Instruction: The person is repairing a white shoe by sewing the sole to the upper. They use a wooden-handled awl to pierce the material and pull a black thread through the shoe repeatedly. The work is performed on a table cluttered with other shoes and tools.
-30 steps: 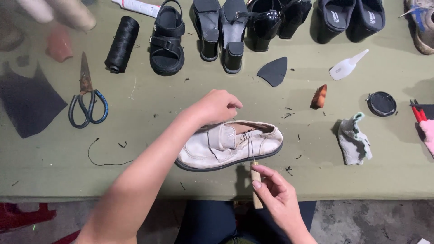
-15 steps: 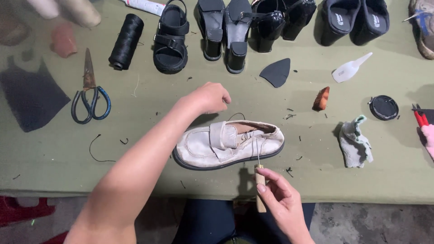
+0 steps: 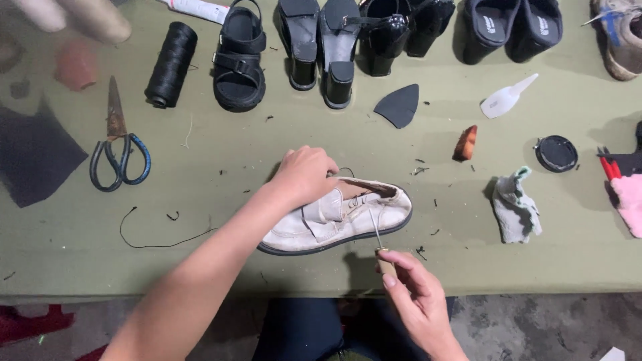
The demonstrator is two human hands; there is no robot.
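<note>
Now, change from earlier views: left hand (image 3: 304, 175) sits slightly farther from the table edge than a second ago; worn white leather shoe (image 3: 338, 215) and the tool below it lie much as before.
Left hand: fingers curled and pressed together, knuckles up, resting on the heel end and strap of the shoe; forearm crosses the view from the lower left.
Right hand (image 3: 414, 297): thumb and forefinger pinched on the wooden handle of a thin metal awl (image 3: 380, 244); remaining fingers folded; the needle tip touches the shoe's side just above the dark sole.
Shoe position: lying on the olive-green table cover (image 3: 221, 220) near its front edge, toe pointing left.
Left of the shoe: loose black thread (image 3: 160, 234); blue-handled rusty scissors (image 3: 118, 147); spool of black thread (image 3: 171, 64).
Far edge: black strap sandal (image 3: 241, 60); pair of black block-heel shoes (image 3: 321, 47).
Right of the shoe: crumpled grey-white rag (image 3: 515, 207); round black tin lid (image 3: 556, 153); small orange-brown block (image 3: 465, 142); dark triangular leather piece (image 3: 399, 105).
</note>
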